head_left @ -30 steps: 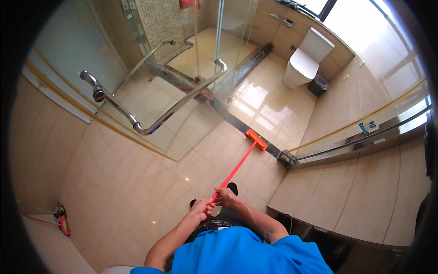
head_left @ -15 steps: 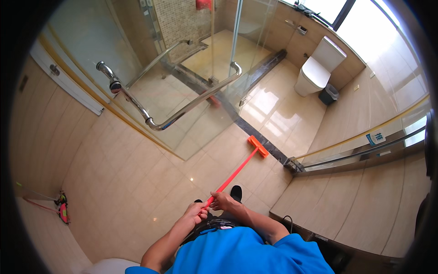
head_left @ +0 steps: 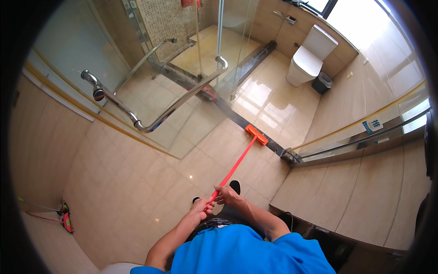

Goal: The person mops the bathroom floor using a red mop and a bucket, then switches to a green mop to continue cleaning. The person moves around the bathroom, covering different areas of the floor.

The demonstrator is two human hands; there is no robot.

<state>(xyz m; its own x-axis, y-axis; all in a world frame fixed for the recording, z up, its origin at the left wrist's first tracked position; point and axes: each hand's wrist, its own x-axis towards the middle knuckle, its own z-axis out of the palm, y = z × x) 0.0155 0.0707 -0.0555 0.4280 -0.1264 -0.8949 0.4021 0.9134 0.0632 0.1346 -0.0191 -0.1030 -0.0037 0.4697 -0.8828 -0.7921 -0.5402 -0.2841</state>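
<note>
A long-handled floor squeegee [head_left: 239, 161] with a red pole and an orange crosswise head slants away from me. Its head rests at the dark stone threshold [head_left: 237, 119] of the wet area. My left hand [head_left: 202, 208] is closed around the pole near its upper end, close to my waist. Just farther along, my right hand [head_left: 226, 195] also grips the pole, its fingers curled round it. Under the pole and hands lies the beige tiled floor [head_left: 132, 173], with my dark shoes partly showing.
A glass door [head_left: 182, 132] with a chrome handle [head_left: 178, 105] stands open at left. Past the threshold are a white toilet [head_left: 305, 61] and a dark bin [head_left: 322, 83]. At right is a glass panel [head_left: 401, 116]; a pink-and-black item [head_left: 66, 218] lies by the left wall.
The squeegee's head has moved slightly forward to the threshold, and both hands have gone forward a little with the pole. My view has shifted somewhat.
</note>
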